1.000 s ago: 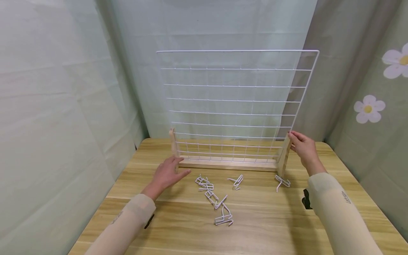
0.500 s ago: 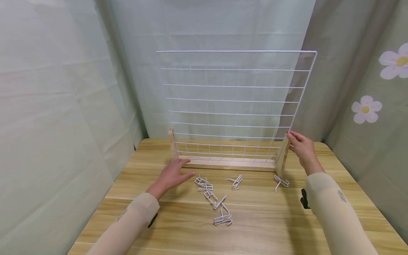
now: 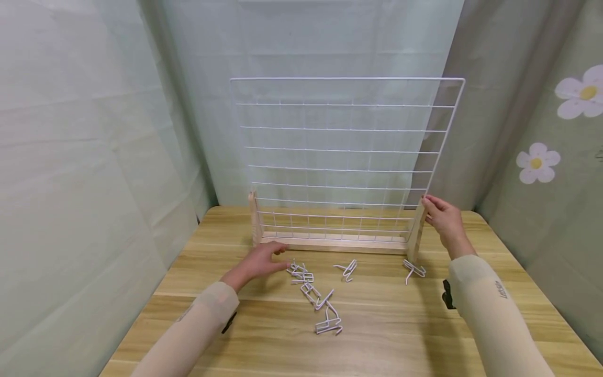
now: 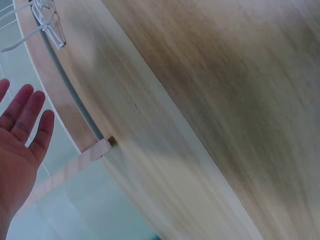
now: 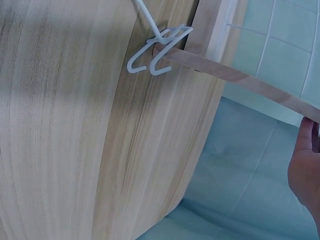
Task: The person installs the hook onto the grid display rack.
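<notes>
A white wire grid panel (image 3: 339, 152) stands upright in a pale wooden stand (image 3: 336, 244). My right hand (image 3: 445, 221) pinches the top of the stand's right upright, beside the grid's edge. In the right wrist view its fingers touch the upright's end, partly cut off by the frame. My left hand (image 3: 258, 263) hovers in front of the stand's left end, fingers loosely extended and holding nothing. Its fingertips are close to a cluster of white wire hooks (image 3: 301, 272); contact is not clear. In the left wrist view the palm and spread fingers (image 4: 42, 132) show.
On the table (image 3: 377, 324) lie more white wire hooks: a hook (image 3: 347, 270) in the middle, another hook (image 3: 414, 270) by the right upright, and a hook (image 3: 328, 322) nearer the front. Pale curtains (image 3: 94, 157) hang at the back and sides.
My left hand has moved right, from the stand's left upright toward the cluster of hooks. The right hand keeps its hold on the right upright. The head view has shifted slightly.
</notes>
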Demonstrator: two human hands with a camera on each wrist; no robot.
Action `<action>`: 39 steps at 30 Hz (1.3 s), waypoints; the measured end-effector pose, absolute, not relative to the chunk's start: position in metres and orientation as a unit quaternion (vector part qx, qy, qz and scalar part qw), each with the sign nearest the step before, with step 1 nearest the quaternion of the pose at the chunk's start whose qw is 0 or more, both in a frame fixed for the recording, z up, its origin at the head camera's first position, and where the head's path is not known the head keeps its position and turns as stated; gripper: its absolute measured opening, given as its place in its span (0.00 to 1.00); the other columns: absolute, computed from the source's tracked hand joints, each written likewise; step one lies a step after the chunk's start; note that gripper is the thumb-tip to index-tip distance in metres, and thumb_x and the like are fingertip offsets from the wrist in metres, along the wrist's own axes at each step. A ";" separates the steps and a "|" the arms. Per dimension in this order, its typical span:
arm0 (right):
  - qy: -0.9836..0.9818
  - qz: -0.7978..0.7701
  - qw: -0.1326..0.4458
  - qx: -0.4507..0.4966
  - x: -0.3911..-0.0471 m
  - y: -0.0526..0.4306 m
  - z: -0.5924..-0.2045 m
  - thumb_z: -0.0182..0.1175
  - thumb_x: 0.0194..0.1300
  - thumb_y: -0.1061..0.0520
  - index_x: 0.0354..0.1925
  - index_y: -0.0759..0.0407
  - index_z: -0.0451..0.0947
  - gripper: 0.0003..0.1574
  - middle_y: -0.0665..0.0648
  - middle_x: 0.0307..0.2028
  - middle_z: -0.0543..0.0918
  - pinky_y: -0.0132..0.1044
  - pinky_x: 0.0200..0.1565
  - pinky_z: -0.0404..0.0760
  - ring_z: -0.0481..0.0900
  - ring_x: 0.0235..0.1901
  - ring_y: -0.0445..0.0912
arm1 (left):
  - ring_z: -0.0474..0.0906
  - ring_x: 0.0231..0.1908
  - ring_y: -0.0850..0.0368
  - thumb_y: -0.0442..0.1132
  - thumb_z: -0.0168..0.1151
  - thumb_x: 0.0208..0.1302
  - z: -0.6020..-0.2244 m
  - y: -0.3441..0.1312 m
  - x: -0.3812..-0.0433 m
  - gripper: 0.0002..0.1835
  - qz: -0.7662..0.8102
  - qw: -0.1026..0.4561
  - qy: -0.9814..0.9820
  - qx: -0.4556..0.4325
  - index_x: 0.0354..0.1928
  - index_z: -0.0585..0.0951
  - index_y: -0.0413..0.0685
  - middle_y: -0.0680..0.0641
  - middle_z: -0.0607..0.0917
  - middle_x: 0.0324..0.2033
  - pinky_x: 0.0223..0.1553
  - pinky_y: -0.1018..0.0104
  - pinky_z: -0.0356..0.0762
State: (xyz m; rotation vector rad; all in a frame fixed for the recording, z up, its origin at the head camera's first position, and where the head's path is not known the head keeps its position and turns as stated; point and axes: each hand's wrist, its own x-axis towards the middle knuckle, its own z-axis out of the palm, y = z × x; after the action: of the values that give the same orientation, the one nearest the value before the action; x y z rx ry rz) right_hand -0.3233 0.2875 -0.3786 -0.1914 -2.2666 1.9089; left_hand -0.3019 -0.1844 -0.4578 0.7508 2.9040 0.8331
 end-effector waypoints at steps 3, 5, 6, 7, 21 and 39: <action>-0.760 0.641 0.084 -0.064 -0.323 0.288 -0.379 0.50 0.75 0.42 0.72 0.65 0.61 0.39 0.65 0.70 0.66 0.50 0.64 0.67 0.66 0.66 0.56 | 0.78 0.52 0.46 0.44 0.69 0.64 -0.460 -0.183 -0.304 0.25 0.269 0.016 0.926 0.263 0.60 0.78 0.41 0.42 0.83 0.52 0.54 0.48 0.75; -0.762 0.639 0.085 -0.063 -0.323 0.288 -0.379 0.50 0.75 0.42 0.72 0.65 0.61 0.39 0.65 0.70 0.65 0.50 0.64 0.67 0.66 0.67 0.56 | 0.79 0.51 0.47 0.44 0.69 0.63 -0.462 -0.182 -0.306 0.24 0.270 0.018 0.924 0.270 0.58 0.79 0.40 0.43 0.83 0.51 0.53 0.49 0.76; -0.763 0.638 0.086 -0.063 -0.323 0.288 -0.380 0.49 0.75 0.42 0.72 0.65 0.61 0.39 0.66 0.70 0.65 0.50 0.64 0.67 0.66 0.67 0.57 | 0.79 0.50 0.47 0.44 0.69 0.63 -0.463 -0.182 -0.307 0.23 0.270 0.022 0.924 0.270 0.57 0.80 0.40 0.43 0.83 0.51 0.53 0.49 0.76; -0.764 0.636 0.087 -0.062 -0.323 0.288 -0.380 0.49 0.75 0.42 0.72 0.65 0.61 0.39 0.66 0.70 0.64 0.49 0.64 0.68 0.66 0.67 0.57 | 0.79 0.50 0.48 0.43 0.69 0.63 -0.463 -0.181 -0.308 0.22 0.272 0.025 0.924 0.269 0.56 0.80 0.40 0.44 0.84 0.50 0.53 0.49 0.76; -0.763 0.637 0.088 -0.065 -0.324 0.287 -0.380 0.51 0.74 0.41 0.71 0.65 0.63 0.39 0.64 0.68 0.68 0.49 0.64 0.68 0.67 0.66 0.56 | 0.78 0.46 0.54 0.40 0.72 0.60 -0.470 -0.179 -0.317 0.19 0.353 0.082 0.909 0.204 0.52 0.82 0.43 0.51 0.84 0.41 0.52 0.53 0.76; -0.761 0.639 0.087 -0.071 -0.324 0.287 -0.379 0.51 0.74 0.41 0.72 0.64 0.62 0.39 0.66 0.70 0.64 0.49 0.65 0.66 0.64 0.68 0.59 | 0.77 0.40 0.57 0.34 0.71 0.60 -0.482 -0.176 -0.328 0.10 0.440 0.141 0.865 0.196 0.44 0.83 0.42 0.51 0.84 0.37 0.46 0.61 0.74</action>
State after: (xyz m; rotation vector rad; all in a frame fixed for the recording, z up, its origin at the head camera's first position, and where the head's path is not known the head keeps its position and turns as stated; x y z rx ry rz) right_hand -0.3237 0.2868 -0.3787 -0.2124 -2.2648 1.9040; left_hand -0.3277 -0.1764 -0.4824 0.5650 2.4969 1.2711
